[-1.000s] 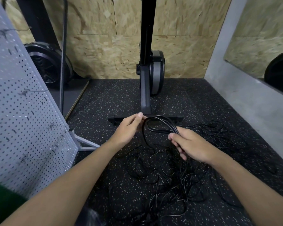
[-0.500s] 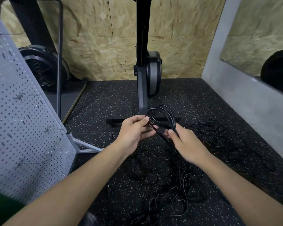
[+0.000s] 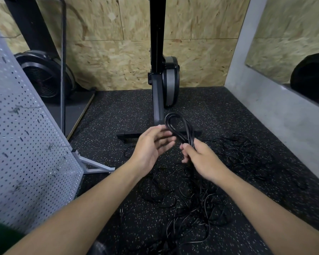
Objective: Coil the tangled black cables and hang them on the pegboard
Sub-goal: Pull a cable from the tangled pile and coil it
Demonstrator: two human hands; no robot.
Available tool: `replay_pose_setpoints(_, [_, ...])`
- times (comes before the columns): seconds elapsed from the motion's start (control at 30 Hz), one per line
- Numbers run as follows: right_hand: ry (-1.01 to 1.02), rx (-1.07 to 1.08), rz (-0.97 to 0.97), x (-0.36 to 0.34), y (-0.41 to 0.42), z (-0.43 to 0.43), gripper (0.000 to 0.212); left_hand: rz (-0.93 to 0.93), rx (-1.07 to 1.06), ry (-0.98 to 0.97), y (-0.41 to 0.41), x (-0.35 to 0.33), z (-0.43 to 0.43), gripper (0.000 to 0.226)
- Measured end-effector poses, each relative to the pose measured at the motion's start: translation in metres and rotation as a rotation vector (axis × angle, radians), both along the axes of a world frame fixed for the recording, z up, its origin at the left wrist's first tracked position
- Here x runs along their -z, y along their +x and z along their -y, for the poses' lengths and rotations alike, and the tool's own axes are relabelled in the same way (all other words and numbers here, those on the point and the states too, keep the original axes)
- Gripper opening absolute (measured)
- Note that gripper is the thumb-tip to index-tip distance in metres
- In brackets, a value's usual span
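I am seeing the fingers of the right hand clamping round the lower end of a coiled black cable, its loop standing up above the fist. The left hand is hovering just beside it, fingers apart and relaxed, thumb at the loop; I cannot tell if it is touching. The tangled cables are lying on the speckled floor beneath both hands, with the pegboard leaning at the left.
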State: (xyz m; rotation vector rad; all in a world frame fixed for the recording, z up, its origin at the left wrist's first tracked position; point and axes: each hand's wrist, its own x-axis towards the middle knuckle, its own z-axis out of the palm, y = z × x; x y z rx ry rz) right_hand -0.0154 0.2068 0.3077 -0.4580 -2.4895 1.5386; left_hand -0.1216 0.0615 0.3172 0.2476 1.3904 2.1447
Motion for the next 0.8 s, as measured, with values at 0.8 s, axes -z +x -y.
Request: replay_pose_setpoints(0.8, [0.399, -0.017, 0.231, -0.025, 0.017, -0.039, 0.028, -1.476, 0.105, -0.572, 0.005, 0.005, 0.004, 0.028])
